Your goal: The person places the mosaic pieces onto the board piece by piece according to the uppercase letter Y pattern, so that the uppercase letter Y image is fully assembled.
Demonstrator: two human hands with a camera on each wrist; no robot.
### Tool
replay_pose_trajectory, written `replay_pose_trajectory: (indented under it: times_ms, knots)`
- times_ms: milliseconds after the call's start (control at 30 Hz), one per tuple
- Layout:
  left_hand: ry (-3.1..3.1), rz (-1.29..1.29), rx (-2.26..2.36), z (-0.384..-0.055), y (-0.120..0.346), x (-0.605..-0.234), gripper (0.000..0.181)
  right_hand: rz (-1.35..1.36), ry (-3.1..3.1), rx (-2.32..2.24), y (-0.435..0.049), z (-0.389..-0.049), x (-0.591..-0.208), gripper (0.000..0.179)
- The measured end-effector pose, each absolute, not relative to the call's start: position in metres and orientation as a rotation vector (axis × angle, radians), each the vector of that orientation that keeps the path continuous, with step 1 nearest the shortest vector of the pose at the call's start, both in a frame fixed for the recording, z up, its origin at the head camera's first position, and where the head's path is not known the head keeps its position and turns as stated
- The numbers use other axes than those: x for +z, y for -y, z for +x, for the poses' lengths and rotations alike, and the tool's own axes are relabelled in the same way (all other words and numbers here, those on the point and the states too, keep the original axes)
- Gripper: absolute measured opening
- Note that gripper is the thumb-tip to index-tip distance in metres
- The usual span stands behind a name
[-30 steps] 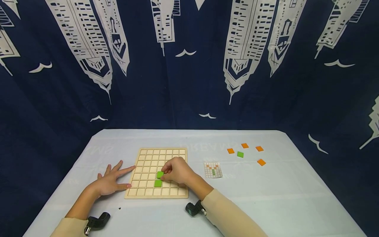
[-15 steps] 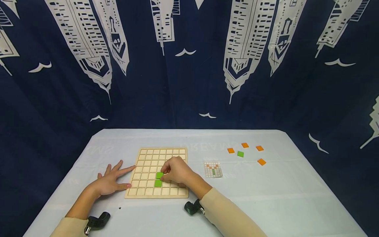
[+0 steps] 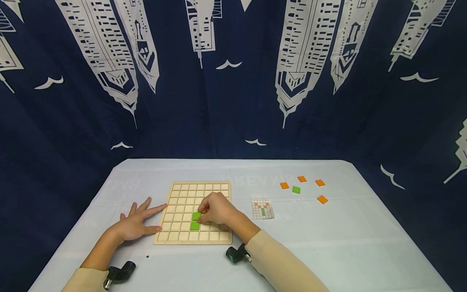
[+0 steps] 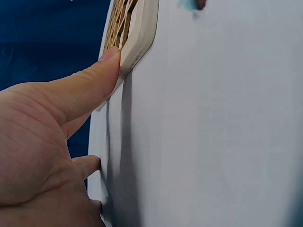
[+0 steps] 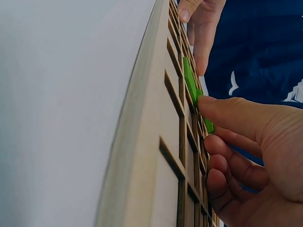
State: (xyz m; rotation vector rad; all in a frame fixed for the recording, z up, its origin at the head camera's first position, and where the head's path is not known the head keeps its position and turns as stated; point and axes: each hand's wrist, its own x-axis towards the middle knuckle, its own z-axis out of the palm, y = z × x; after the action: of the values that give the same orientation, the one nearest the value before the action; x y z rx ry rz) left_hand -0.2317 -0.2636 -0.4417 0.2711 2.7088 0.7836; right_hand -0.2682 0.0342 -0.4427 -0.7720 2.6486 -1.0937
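Observation:
A wooden grid board (image 3: 193,243) lies on the white table. My left hand (image 3: 133,228) has its fingers spread, thumb and index touching the board's left edge; in the left wrist view the thumb (image 4: 90,82) presses on the rim. Over the board, my right hand (image 3: 220,211) pinches a green square tile (image 3: 196,216) between thumb and fingers. Directly in front of it, a second green tile (image 3: 195,225) lies in a grid cell. The right wrist view shows the pinched tile (image 5: 209,125) low against the grid, partly hidden by the thumb.
Right of the board lies a small pattern card (image 3: 262,209) with orange and green squares. Farther right are several loose orange tiles (image 3: 322,199) and one green tile (image 3: 296,190). A dark blue printed curtain (image 3: 219,101) hangs behind the table.
My right hand has shifted very slightly left with the pinched green tile, which now lines up more closely with its grid cell. The left hand has stayed put.

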Motion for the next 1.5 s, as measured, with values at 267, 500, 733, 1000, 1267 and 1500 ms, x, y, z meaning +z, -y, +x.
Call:
replay_pose_trajectory:
  times_ms: [267,500,733,1000,1267,1500]
  knots:
    - [-2.709,0.266,0.787,-0.2313,0.2637,-0.4415,0.084,-0.740,-2.648,-1.085,-0.0328,-0.2681,-0.4419,0.018]
    - [-2.707,0.258,0.783,-0.2313,0.2649,-0.4433,0.085,-0.730,-2.649,-1.105,-0.0340,-0.2667,-0.4427,0.017]
    - [-2.710,0.260,0.778,-0.2319,0.2647,-0.4435,0.086,-0.753,-2.637,-1.175,-0.0372,-0.2671,-0.4458,0.014]
    - [-2.705,0.258,0.777,-0.2319,0.2643,-0.4416,0.085,-0.770,-2.636,-1.150,-0.0360,-0.2677,-0.4468,0.014]
    - [-2.708,0.254,0.778,-0.2322,0.2643,-0.4426,0.085,-0.743,-2.636,-1.136,-0.0348,-0.2673,-0.4461,0.013]
    - [-2.710,0.251,0.778,-0.2318,0.2643,-0.4431,0.085,-0.734,-2.622,-1.203,-0.0413,-0.2677,-0.4472,0.015]
